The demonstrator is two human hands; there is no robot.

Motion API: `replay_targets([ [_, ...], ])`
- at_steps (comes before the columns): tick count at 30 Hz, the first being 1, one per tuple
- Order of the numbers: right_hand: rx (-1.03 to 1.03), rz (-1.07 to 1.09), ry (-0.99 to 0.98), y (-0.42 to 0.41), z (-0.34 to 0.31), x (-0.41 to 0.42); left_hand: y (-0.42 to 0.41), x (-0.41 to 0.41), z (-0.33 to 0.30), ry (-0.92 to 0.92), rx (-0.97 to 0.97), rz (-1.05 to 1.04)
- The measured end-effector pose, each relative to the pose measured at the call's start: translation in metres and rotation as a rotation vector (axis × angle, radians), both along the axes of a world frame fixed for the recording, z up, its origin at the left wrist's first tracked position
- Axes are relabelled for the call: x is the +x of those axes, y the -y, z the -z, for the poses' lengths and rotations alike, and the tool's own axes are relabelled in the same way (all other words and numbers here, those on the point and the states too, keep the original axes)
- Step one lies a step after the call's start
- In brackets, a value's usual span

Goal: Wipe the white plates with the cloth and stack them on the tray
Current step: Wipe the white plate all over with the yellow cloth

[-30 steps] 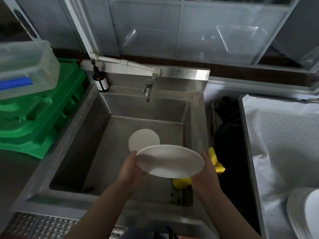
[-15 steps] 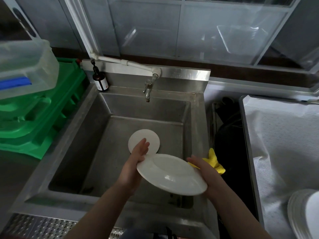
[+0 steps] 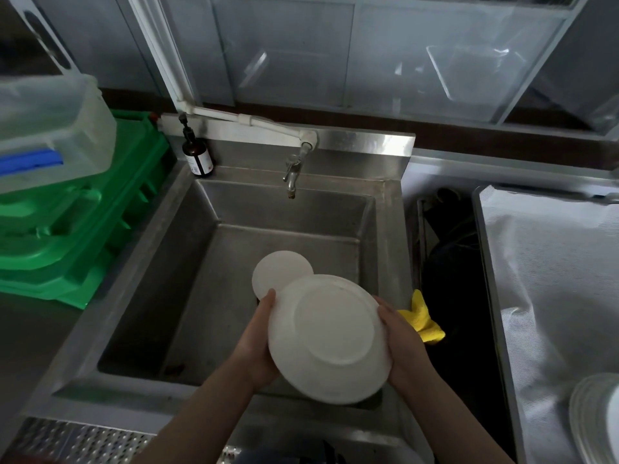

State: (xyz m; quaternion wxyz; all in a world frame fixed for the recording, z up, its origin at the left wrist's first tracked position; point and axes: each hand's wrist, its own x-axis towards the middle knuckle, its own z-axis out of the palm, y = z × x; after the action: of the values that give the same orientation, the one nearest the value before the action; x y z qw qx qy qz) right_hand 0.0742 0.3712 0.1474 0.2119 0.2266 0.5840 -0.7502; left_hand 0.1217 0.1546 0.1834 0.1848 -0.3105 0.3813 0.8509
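Both hands, left hand point(image 3: 259, 343) and right hand point(image 3: 403, 343), grip white plate point(image 3: 331, 336) over sink point(image 3: 187, 262); it's now flipped underside-up, yellow cloth point(image 3: 422, 318) probably in right, so back gets wiped next.

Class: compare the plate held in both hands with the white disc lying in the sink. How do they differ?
The held plate looks larger; the white disc looks smaller. The plate is tilted, its underside ring showing; the disc lies flat in the sink. The left hand and right hand hold the plate; the disc lies free. Both are white and round.
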Motion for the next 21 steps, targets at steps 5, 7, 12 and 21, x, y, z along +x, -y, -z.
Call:
replay_targets([
  [5,-0.038,0.034,-0.006,0.005,0.010,-0.002,0.009,0.003,0.007,-0.021,0.058,0.018],
  [7,-0.090,0.053,0.008,0.007,0.015,-0.003,0.013,0.003,0.008,-0.016,0.053,0.016],
  [12,-0.109,0.037,-0.008,0.013,0.019,-0.008,0.023,0.003,0.013,-0.027,-0.008,-0.013],
  [21,0.471,-0.050,-0.220,0.029,0.030,-0.030,0.054,0.000,0.021,0.065,-0.251,-0.186],
])
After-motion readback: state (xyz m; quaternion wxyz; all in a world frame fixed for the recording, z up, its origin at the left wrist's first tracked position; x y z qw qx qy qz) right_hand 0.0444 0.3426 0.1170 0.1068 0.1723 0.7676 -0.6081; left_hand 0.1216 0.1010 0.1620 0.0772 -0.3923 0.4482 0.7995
